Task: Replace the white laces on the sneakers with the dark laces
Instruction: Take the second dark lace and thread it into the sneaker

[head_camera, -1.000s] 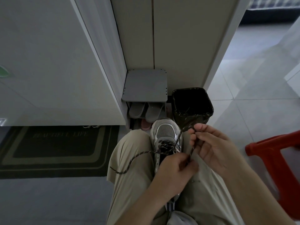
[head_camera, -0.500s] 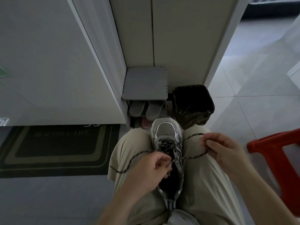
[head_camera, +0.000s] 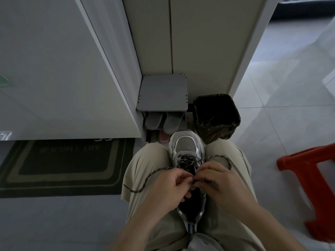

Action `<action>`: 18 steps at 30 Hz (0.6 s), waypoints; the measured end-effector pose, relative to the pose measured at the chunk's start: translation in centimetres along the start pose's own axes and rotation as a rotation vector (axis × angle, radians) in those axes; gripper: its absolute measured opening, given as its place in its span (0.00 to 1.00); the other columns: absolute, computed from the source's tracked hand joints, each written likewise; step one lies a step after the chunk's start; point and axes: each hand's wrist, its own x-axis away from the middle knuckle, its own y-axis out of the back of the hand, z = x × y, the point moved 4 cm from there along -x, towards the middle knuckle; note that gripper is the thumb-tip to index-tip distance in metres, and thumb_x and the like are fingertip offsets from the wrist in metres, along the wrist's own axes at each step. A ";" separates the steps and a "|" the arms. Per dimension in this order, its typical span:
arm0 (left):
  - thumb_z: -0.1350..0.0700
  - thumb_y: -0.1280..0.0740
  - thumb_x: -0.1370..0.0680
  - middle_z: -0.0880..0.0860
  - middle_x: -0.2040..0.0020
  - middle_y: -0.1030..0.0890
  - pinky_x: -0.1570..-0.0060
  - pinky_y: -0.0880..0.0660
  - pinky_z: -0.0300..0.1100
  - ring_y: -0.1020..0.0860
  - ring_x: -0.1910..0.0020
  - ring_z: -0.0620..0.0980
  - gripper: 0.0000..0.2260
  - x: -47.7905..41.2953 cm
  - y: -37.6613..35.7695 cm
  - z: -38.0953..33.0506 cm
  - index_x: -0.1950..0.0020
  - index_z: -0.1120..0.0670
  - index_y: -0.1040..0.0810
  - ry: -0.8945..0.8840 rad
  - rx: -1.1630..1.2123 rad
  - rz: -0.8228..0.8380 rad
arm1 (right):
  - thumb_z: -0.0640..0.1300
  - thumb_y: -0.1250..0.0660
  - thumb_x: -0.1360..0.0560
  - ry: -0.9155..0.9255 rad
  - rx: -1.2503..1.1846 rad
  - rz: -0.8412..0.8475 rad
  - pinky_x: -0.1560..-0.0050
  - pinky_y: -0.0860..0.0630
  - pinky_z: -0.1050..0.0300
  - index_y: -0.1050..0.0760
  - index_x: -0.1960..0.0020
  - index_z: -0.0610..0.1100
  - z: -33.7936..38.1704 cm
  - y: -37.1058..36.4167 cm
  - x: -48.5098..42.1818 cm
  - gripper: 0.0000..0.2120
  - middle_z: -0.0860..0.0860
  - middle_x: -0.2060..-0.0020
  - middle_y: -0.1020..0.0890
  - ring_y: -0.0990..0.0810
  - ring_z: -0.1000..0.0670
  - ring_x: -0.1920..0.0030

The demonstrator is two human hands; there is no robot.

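A grey and silver sneaker [head_camera: 186,145] lies wedged between my knees, toe pointing away from me. A dark speckled lace [head_camera: 154,173] is threaded through its front eyelets. One end trails left over my left thigh; the other loops right over my right knee. My left hand [head_camera: 169,189] and my right hand [head_camera: 215,182] meet over the shoe's opening. Both pinch the lace near the middle eyelets, fingertips almost touching. No white lace shows on this sneaker.
A black lined bin [head_camera: 216,116] stands just beyond my right knee. A small grey shoe rack [head_camera: 163,93] with slippers [head_camera: 163,122] sits against the cabinet. A red plastic stool [head_camera: 311,187] is at the right, a dark doormat [head_camera: 61,163] at the left.
My right hand has come back in from the right, where it had drawn the lace out, and now meets my left hand over the shoe. The lace's right loop has slackened.
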 end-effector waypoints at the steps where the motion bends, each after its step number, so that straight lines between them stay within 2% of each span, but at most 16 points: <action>1: 0.57 0.36 0.22 0.47 0.63 0.18 0.62 0.21 0.39 0.21 0.67 0.41 0.05 0.0 0.0 0.0 0.52 0.48 0.22 -0.009 -0.016 -0.012 | 0.53 0.36 0.28 0.001 0.008 -0.016 0.57 0.27 0.70 0.21 0.53 0.52 0.0 0.0 -0.1 0.08 0.61 0.55 0.23 0.23 0.62 0.56; 3: 0.55 0.35 0.22 0.44 0.63 0.18 0.59 0.22 0.37 0.22 0.65 0.38 0.04 -0.2 0.3 0.0 0.51 0.46 0.21 -0.075 -0.148 -0.112 | 0.50 0.35 0.27 -0.068 0.020 -0.058 0.60 0.28 0.69 0.24 0.53 0.54 -0.5 0.7 -0.3 0.04 0.62 0.60 0.22 0.23 0.63 0.60; 6: 0.49 0.36 0.23 0.40 0.58 0.23 0.57 0.26 0.31 0.24 0.58 0.38 0.05 -0.2 0.6 -0.6 0.50 0.44 0.21 -0.227 -0.452 -0.285 | 0.49 0.36 0.28 -0.148 0.100 -0.092 0.57 0.27 0.67 0.22 0.51 0.56 -2.0 2.0 -0.3 0.08 0.65 0.59 0.21 0.23 0.64 0.59; 8: 0.47 0.36 0.23 0.40 0.53 0.28 0.53 0.28 0.32 0.27 0.53 0.39 0.08 -0.3 0.2 -0.7 0.46 0.44 0.21 -0.304 -0.590 -0.300 | 0.49 0.35 0.29 -0.162 0.157 -0.066 0.56 0.26 0.65 0.19 0.52 0.54 -2.6 2.3 -0.3 0.09 0.63 0.58 0.22 0.23 0.61 0.58; 9: 0.47 0.36 0.23 0.41 0.52 0.30 0.51 0.29 0.31 0.29 0.51 0.39 0.09 -0.4 -0.2 -0.7 0.44 0.44 0.21 -0.322 -0.630 -0.291 | 0.49 0.35 0.30 -0.163 0.171 -0.056 0.55 0.28 0.69 0.18 0.54 0.53 -2.8 2.3 -0.3 0.08 0.63 0.58 0.22 0.25 0.62 0.58; 11: 0.47 0.36 0.23 0.42 0.51 0.33 0.49 0.30 0.31 0.31 0.47 0.40 0.12 -0.7 -0.7 -0.4 0.41 0.45 0.22 -0.326 -0.662 -0.277 | 0.48 0.34 0.31 -0.173 0.195 -0.033 0.56 0.34 0.77 0.18 0.56 0.52 -2.6 2.2 -0.3 0.07 0.63 0.61 0.24 0.28 0.63 0.57; 18: 0.47 0.34 0.24 0.42 0.53 0.35 0.55 0.31 0.28 0.32 0.49 0.40 0.12 -1.0 -1.1 0.2 0.41 0.45 0.21 -0.327 -0.621 -0.300 | 0.49 0.33 0.33 -0.171 0.256 -0.026 0.65 0.37 0.75 0.19 0.60 0.54 -1.9 1.6 -0.2 0.05 0.60 0.65 0.24 0.27 0.58 0.61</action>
